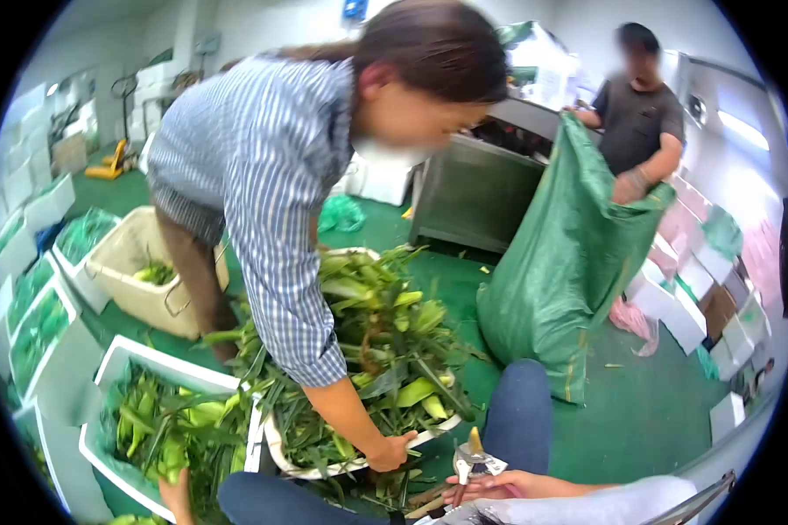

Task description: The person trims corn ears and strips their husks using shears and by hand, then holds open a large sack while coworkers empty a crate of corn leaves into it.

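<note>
Holding pruners (466, 464), perhaps corn (173, 453), person (276, 149) leaning close

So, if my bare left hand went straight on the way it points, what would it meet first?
Most likely the bright green, leafy-husked corn ear right ahead of your bare left hand; they may already be touching, though depth is unclear there.

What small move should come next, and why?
Probably bring the husked-in corn ear toward the pruning shears: the left hand is at its lower end, and the right hand holds the shears.
</note>
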Tool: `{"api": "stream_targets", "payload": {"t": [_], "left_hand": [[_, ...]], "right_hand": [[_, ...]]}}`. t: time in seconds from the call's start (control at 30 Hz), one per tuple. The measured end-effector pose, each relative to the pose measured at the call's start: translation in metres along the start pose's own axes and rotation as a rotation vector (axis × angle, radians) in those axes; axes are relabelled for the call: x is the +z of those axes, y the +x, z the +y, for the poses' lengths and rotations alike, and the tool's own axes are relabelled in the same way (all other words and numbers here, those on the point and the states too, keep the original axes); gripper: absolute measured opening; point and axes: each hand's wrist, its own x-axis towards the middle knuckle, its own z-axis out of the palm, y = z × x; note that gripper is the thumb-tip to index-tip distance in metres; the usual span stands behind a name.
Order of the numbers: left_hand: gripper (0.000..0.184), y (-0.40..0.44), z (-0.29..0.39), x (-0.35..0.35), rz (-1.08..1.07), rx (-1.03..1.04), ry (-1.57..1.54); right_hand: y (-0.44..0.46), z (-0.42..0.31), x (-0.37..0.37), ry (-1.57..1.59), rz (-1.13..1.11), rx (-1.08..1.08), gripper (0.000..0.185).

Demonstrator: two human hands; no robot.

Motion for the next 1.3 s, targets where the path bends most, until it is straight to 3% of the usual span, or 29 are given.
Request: {"api": "stream_targets", "payload": {"t": [0.03,0.13,0.17,0.23,0.43,0.53,0.57,0.7,0.8,0.87,1.0,1.13,1.2,1.3], "left_hand": [[0.058,-0.018,0.005,-0.012,0.02,0.011,-0.183],[0.055,-0.07,0.063,-0.023,-0.082,-0.121,-0.545],[0.054,-0.081,0.072,-0.019,-0.125,-0.151,-0.653],[0.052,-0.098,0.086,-0.015,-0.193,-0.174,-0.861],[0.047,-0.082,0.061,-0.001,-0.333,-0.03,-1.454],[0.045,-0.036,0.055,-0.009,-0.558,0.15,-1.694],[0.05,-0.032,0.075,-0.002,-0.163,-0.097,-1.661],[0.052,-0.007,0.135,0.002,-0.176,-0.163,-1.733],[0.05,-0.046,0.203,0.008,-0.114,-0.349,-1.846],[0.05,-0.055,0.207,0.039,-0.085,-0.397,-1.788],[0.046,-0.064,0.189,0.081,-0.119,-0.737,-1.746],[0.047,-0.055,0.183,0.082,-0.094,-0.566,-1.614],[0.053,-0.043,0.164,0.094,-0.127,-0.486,-1.504],[0.071,-0.057,0.173,0.091,-0.132,-0.513,-1.651]], "right_hand": [[-0.003,-0.002,0.002,-0.082,0.093,0.013,0.074],[-0.007,-0.007,-0.027,0.004,-0.187,0.042,0.066],[-0.005,-0.002,-0.028,-0.044,-0.136,0.031,0.078],[-0.006,0.009,-0.052,-0.089,-0.292,0.028,0.079],[-0.004,0.042,-0.122,-0.154,-0.397,-0.002,0.076],[-0.003,0.052,-0.136,-0.128,-0.368,0.011,0.075],[-0.005,0.05,-0.14,-0.112,-0.359,0.039,0.072],[-0.023,0.045,-0.109,-0.209,-0.369,-0.017,0.068],[-0.021,0.049,-0.105,-0.218,-0.375,-0.017,0.07],[-0.018,0.043,-0.109,-0.257,-0.344,0.012,0.072],[-0.012,0.042,-0.115,-0.286,-0.287,0.04,0.071],[-0.007,0.042,-0.113,-0.295,-0.288,0.093,0.074],[-0.01,0.042,-0.094,-0.325,-0.261,0.086,0.08],[-0.008,0.043,-0.079,-0.386,-0.243,0.083,0.083]]}}
